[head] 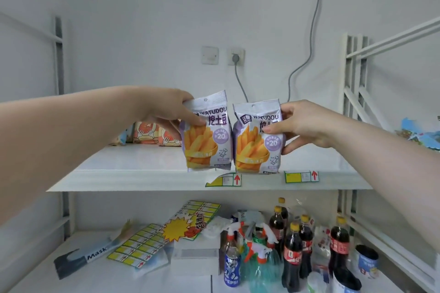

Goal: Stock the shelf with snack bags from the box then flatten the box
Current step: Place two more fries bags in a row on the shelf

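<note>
The left hand (164, 112) is gripping the left snack bag (207, 140) at its upper left corner, thumb lying across the print and fingers curling behind. The right hand (302, 126) is pinching the right snack bag (257, 145) along its right edge, thumb pressing the front. The hands are working apart, each clamped on its own bag.

Both bags are glossy lilac-and-white film pouches with flat crimped tops, printed with golden potato sticks. They are hanging upright just beside each other, the left one tilting slightly, over the front part of the upper shelf (142, 173). Whether their bottoms are touching it is not clear.

The upper shelf is showing as a smooth white board. Two yellow price labels (301, 176) are sticking to its front lip, and soft orange patterned bags (154, 133) are lying at the back behind the left hand.

On the lower shelf (71, 280), dark cola bottles (292, 257) with yellow caps are standing in a cluster beside a blue Pepsi bottle (232, 266) and a clear green spray bottle (259, 259). A mask box (83, 259) is lying flat at the left, beside a sheet of labels (142, 247).
</note>
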